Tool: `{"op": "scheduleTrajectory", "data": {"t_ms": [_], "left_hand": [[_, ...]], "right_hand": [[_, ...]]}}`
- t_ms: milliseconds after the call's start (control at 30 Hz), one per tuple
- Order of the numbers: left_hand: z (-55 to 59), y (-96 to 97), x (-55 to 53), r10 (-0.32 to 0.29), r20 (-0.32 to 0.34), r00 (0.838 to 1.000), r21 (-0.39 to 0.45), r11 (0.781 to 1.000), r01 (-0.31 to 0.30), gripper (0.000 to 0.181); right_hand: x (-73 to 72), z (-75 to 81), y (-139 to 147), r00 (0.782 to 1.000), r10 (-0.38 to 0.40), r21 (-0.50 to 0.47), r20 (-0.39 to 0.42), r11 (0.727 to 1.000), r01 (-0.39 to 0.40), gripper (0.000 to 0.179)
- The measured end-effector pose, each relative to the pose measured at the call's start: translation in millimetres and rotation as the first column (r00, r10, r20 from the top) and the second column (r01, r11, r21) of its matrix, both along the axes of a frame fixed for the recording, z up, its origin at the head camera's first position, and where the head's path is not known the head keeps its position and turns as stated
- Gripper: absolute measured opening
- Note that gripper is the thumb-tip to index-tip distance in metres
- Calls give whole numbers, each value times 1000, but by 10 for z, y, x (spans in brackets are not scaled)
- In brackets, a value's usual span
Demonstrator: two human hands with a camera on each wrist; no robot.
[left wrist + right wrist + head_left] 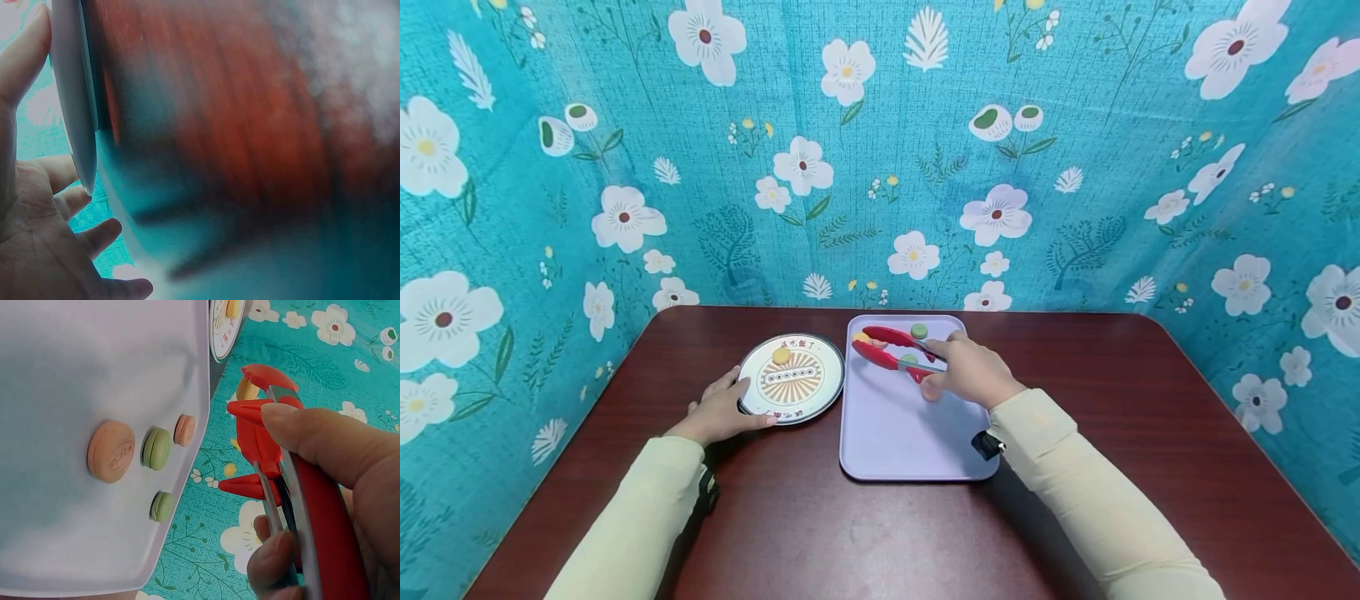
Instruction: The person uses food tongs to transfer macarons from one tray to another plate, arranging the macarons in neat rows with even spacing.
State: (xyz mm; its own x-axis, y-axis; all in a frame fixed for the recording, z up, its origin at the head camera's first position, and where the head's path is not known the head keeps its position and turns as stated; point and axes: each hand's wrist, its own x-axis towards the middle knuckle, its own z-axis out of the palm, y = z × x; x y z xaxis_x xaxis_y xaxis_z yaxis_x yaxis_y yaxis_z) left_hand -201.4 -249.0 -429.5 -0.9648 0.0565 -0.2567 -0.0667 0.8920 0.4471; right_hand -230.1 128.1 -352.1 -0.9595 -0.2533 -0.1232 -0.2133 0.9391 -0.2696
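Note:
My right hand (976, 372) grips tongs with red tips (877, 357) above the lilac tray (910, 450). Pinched in the tong tips is a yellow macaron (247, 389), lifted off the tray in the right wrist view. Still on the tray lie a large orange macaron (111, 452), two green macarons (156, 449) and a small pink one (184, 430). At the left, my left hand (724, 408) rests against the round plate (826, 390), thumb on the near rim and spread fingers along its left edge. One yellow macaron (781, 356) sits on that plate.
Plate and tray stand side by side, rims almost meeting, on a dark red-brown table (760, 517). A blue-green flowered cloth (865, 167) hangs behind the table and along both sides. Black bands (987, 444) circle the wrists.

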Motion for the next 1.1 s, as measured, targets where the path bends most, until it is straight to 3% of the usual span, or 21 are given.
{"op": "scheduleTrajectory", "data": {"t_ms": [1100], "left_hand": [[6, 6, 3, 1, 4, 1000, -5, 1000, -1, 110]], "right_hand": [[-13, -45, -242, 1000, 2, -43, -3, 999, -2, 69]]}}
